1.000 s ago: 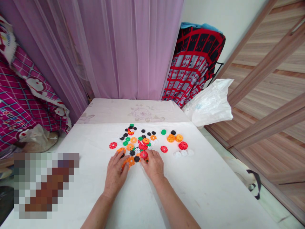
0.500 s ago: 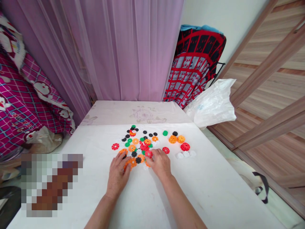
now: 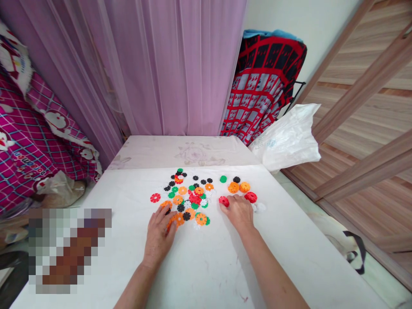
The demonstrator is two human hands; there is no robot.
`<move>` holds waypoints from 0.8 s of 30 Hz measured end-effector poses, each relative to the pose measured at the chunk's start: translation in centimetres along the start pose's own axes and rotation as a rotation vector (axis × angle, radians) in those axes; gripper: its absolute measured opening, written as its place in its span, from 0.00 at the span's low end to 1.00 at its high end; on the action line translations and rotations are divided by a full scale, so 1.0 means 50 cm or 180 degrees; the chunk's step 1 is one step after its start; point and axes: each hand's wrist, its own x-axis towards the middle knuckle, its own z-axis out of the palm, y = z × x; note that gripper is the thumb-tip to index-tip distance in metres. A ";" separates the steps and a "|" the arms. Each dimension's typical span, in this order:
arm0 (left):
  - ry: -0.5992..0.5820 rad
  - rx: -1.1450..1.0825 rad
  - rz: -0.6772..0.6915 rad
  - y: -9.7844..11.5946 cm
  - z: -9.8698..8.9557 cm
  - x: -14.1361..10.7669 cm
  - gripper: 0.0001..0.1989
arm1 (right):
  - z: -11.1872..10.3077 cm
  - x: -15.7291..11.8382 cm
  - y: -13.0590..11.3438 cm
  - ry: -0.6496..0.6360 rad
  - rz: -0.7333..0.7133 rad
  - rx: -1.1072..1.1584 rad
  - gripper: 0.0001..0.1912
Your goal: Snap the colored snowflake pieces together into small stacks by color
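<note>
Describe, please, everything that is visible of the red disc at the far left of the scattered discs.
The red disc is round and bright red, with a notched rim and a pale centre. It looks like thin plastic. It lies flat on the white tabletop, to the left of the other coloured discs and just beyond the left hand. Neither hand touches it, and no coloured disc overlaps it.

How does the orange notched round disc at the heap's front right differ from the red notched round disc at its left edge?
The orange disc overlaps a green disc; the red disc lies apart from other coloured discs. The orange disc is nearer the camera than the red disc. Both are round and notched.
</note>
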 end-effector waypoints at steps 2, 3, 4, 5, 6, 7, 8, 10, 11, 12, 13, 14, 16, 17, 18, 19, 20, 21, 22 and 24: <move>-0.0018 0.0014 0.0001 -0.001 0.000 0.000 0.15 | 0.005 -0.002 0.006 0.0027 -0.0042 -0.0015 0.14; -0.0022 0.0021 0.0008 -0.001 0.000 0.000 0.15 | 0.008 -0.002 0.010 0.0032 -0.0067 -0.0013 0.15; -0.0020 0.0024 0.0016 -0.002 0.000 0.000 0.15 | 0.010 -0.003 0.013 0.0029 -0.0090 -0.0007 0.15; -0.0015 0.0022 0.0027 -0.002 0.000 0.000 0.15 | 0.013 -0.004 0.016 0.0018 -0.0110 0.0003 0.15; -0.0009 0.0015 0.0036 -0.002 0.000 0.000 0.15 | 0.016 -0.004 0.018 0.0006 -0.0122 0.0020 0.15; -0.0001 0.0006 0.0042 -0.002 0.000 0.001 0.15 | 0.018 -0.005 0.020 -0.0003 -0.0131 0.0047 0.15; 0.0005 -0.0001 0.0042 -0.002 0.000 0.001 0.15 | 0.020 -0.006 0.021 -0.0003 -0.0127 0.0084 0.15; 0.0014 -0.0009 0.0040 -0.001 0.001 0.002 0.15 | 0.021 -0.008 0.020 0.0019 -0.0103 0.0175 0.15; 0.0017 -0.0012 0.0045 -0.001 0.001 0.002 0.15 | 0.022 -0.009 0.019 0.0032 -0.0089 0.0218 0.15; 0.0018 -0.0009 0.0050 -0.001 0.001 0.002 0.15 | 0.021 -0.010 0.017 0.0040 -0.0074 0.0253 0.15; 0.0015 0.0001 0.0054 -0.001 0.000 0.003 0.15 | 0.020 -0.012 0.015 0.0042 -0.0060 0.0281 0.15; 0.0009 0.0016 0.0056 -0.001 0.000 0.003 0.15 | 0.019 -0.013 0.013 0.0042 -0.0053 0.0306 0.15; -0.0008 0.0045 0.0055 -0.001 -0.001 0.003 0.15 | 0.016 -0.015 0.009 0.0050 -0.0065 0.0365 0.15; -0.0013 0.0049 0.0055 -0.001 -0.002 0.002 0.15 | 0.014 -0.015 0.007 0.0065 -0.0077 0.0398 0.15; -0.0012 0.0040 0.0061 -0.002 -0.002 0.002 0.15 | 0.011 -0.016 0.004 0.0086 -0.0088 0.0434 0.16; -0.0008 0.0023 0.0069 -0.002 -0.002 0.002 0.15 | 0.008 -0.016 0.001 0.0110 -0.0096 0.0470 0.16; 0.0003 0.0005 0.0074 -0.002 -0.002 0.002 0.15 | 0.005 -0.016 -0.004 0.0136 -0.0107 0.0513 0.15; 0.0019 -0.0014 0.0078 -0.002 -0.002 0.002 0.15 | 0.003 -0.017 -0.010 0.0164 -0.0129 0.0571 0.15; 0.0041 -0.0034 0.0080 -0.002 -0.001 0.001 0.15 | 0.001 -0.019 -0.017 0.0192 -0.0171 0.0654 0.14; 0.0101 -0.0107 0.0074 -0.003 0.002 0.001 0.15 | 0.000 -0.025 -0.037 0.0238 -0.0317 0.0909 0.12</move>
